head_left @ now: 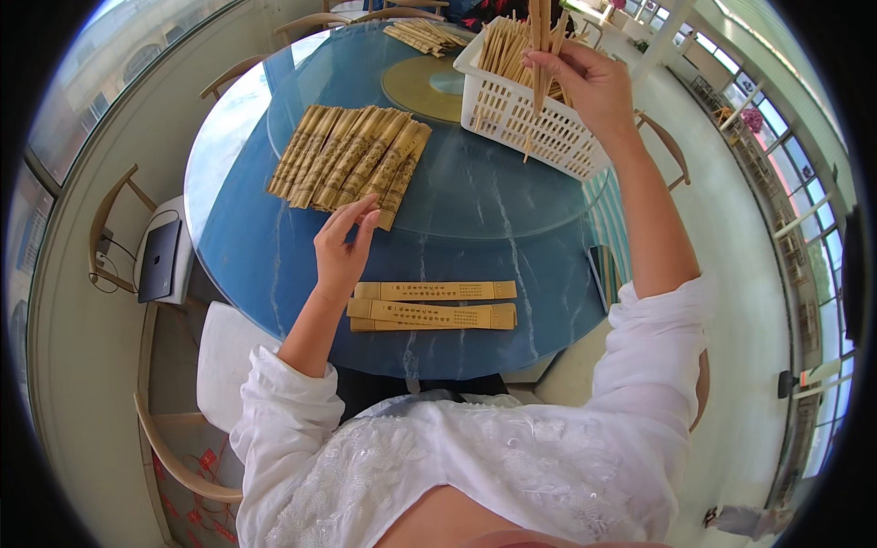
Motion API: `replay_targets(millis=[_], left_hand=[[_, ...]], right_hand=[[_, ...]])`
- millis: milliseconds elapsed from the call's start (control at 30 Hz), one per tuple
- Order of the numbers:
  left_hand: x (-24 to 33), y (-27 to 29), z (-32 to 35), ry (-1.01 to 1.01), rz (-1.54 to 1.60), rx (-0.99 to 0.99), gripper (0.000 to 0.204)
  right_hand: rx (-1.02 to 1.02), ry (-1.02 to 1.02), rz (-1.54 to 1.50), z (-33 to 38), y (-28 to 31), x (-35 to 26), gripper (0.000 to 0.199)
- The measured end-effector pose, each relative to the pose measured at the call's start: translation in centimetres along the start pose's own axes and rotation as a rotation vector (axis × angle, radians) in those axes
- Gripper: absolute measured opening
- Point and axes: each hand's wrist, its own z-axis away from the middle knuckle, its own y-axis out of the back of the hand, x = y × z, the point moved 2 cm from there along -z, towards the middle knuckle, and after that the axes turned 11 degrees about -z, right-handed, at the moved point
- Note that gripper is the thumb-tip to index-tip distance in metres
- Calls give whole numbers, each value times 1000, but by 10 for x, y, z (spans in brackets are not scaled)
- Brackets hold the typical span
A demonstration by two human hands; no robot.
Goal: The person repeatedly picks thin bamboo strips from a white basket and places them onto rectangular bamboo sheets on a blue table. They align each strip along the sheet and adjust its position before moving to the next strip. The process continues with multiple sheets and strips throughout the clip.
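Observation:
My right hand (589, 87) is raised at the far right, closed on a bunch of wooden chopsticks (541, 55) over a white slatted plastic basket (539, 128). More bare chopsticks (502, 47) stand crowded in that basket. On the left of the table lies a row of brown patterned paper chopstick sleeves (352, 155), side by side. My left hand (343, 247) is at the near right corner of this row, fingers stretched and thumb apart; whether the fingertips touch the sleeves I cannot tell. Between my arms, several flat printed paper sleeves (434, 315) lie in a loose stack.
A round blue marble-patterned table (274, 274) carries a glass turntable with a gold centre (406, 87). At its far side is another small pile of sleeves (425, 36). A dark booklet-like object (603, 274) lies near the right edge. Chairs surround the table; one holds a laptop (160, 260).

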Motion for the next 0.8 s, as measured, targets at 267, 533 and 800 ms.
replay_targets(millis=[267, 533, 800], left_hand=[[93, 38, -9, 107, 836, -244, 44], [83, 55, 16, 418, 825, -147, 26], [31, 103, 43, 544, 874, 80, 25]], right_hand=[[-446, -272, -223, 133, -96, -57, 23], [-388, -294, -341, 172, -108, -36, 23], [-414, -80, 304, 203, -82, 11, 31]])
